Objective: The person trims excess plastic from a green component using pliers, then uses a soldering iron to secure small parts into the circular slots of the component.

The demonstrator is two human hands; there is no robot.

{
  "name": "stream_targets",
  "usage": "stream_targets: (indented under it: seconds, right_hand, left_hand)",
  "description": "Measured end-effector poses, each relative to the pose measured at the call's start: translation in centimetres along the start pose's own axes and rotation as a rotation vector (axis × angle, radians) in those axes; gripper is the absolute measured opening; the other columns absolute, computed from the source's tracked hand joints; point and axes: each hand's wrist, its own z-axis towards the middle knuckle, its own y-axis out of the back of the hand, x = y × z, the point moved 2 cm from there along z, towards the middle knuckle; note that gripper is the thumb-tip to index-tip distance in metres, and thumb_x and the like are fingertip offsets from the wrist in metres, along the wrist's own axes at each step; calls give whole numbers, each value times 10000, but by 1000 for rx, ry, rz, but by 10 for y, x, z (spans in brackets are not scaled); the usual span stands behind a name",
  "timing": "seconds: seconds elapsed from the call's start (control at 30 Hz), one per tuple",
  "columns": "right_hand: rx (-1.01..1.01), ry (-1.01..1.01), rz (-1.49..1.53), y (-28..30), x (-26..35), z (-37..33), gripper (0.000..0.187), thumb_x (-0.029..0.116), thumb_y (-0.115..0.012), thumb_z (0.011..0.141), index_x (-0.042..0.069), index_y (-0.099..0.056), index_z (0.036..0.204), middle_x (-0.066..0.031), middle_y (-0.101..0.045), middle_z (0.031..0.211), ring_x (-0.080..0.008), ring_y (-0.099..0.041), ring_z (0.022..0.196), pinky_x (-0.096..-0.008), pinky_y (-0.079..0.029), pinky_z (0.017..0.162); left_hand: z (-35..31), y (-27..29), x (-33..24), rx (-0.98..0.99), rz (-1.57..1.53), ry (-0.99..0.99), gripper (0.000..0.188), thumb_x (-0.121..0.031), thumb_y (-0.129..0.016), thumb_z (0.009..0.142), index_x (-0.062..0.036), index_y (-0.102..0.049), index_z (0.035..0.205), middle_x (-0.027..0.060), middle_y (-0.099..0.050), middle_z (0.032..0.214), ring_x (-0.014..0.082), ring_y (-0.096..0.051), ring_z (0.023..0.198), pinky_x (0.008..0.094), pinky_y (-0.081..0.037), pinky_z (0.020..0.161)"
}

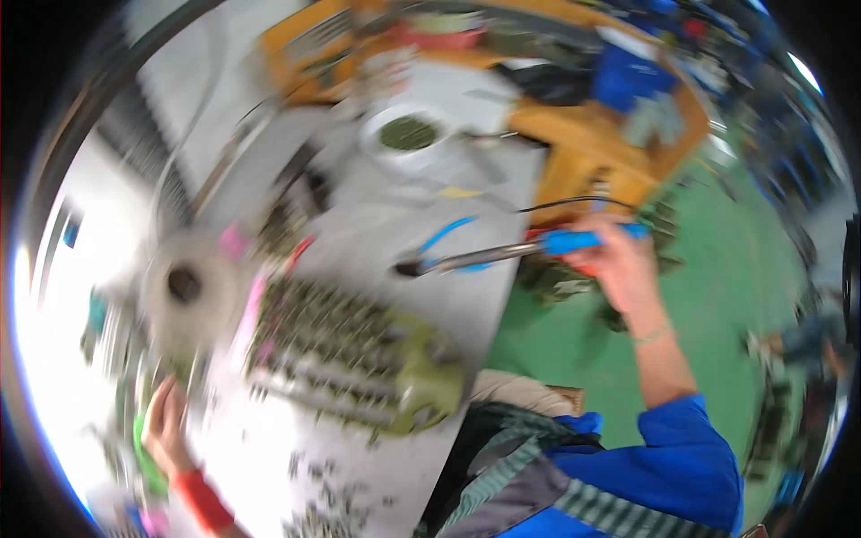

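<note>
My right hand [614, 260] is closed around the blue handle of a soldering iron [489, 257], whose metal shaft points left over the table. Below the dark tip lies an olive-green block [430, 377] covered with rows of small dark parts [332, 327]; the iron is apart from it. My left hand [164, 426], with a red band at the wrist, is raised at the table's left side, below a whitish funnel-shaped piece [193, 287] with a dark round opening. Motion blur hides whether its fingers hold anything.
A white bowl [408, 139] of small dark green pieces stands at the back of the grey table [395, 197]. Loose small parts [327, 502] lie near the front. Wooden shelving [583, 148] borders the back right. A black cable [574, 203] passes behind the iron; green floor [574, 359] lies right.
</note>
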Motion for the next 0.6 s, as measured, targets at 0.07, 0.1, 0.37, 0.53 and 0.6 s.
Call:
stream_targets:
  seconds: [0.07,0.1,0.37,0.53,0.6]
  right_hand:
    - [41,36,79,-4,4,-3,213,149,-570,963,-53,-633,994,-151,-674,943,-232,-682,705,-357,-573,660]
    - [80,35,65,-6,1,-1,211,154,-558,972,-43,-629,986,-129,-667,899,-221,-668,704,-346,-560,656]
    - [337,54,-11,-7,-16,3,181,90,-532,943,-66,-625,949,-158,-580,992,-239,-656,732,-346,-589,643]
    - [453,79,-74,-12,-26,6,168,57,-534,913,-76,-636,926,-162,-567,955,-250,-653,750,-350,-607,618]
    - [499,73,-66,-12,-31,10,161,35,-533,906,-82,-641,926,-168,-577,963,-249,-663,749,-340,-605,621]
  left_hand:
    - [-39,-33,-44,154,19,-126,216,62,-595,906,57,-676,1107,95,-659,1040,163,-658,873,262,-551,776]
    - [-52,-61,-57,248,-50,-152,192,78,-597,897,71,-677,1071,92,-652,1003,160,-657,843,254,-548,748]
    - [-111,-177,-107,275,273,-520,182,3,-765,732,-53,-757,905,48,-624,820,212,-548,802,316,-462,724]
    - [-121,-214,-105,182,341,-522,182,-20,-776,719,-81,-769,890,26,-520,763,217,-473,767,323,-423,692]
    - [-122,-221,-105,184,353,-508,181,-30,-773,724,-87,-772,896,23,-505,754,217,-463,759,323,-416,700]
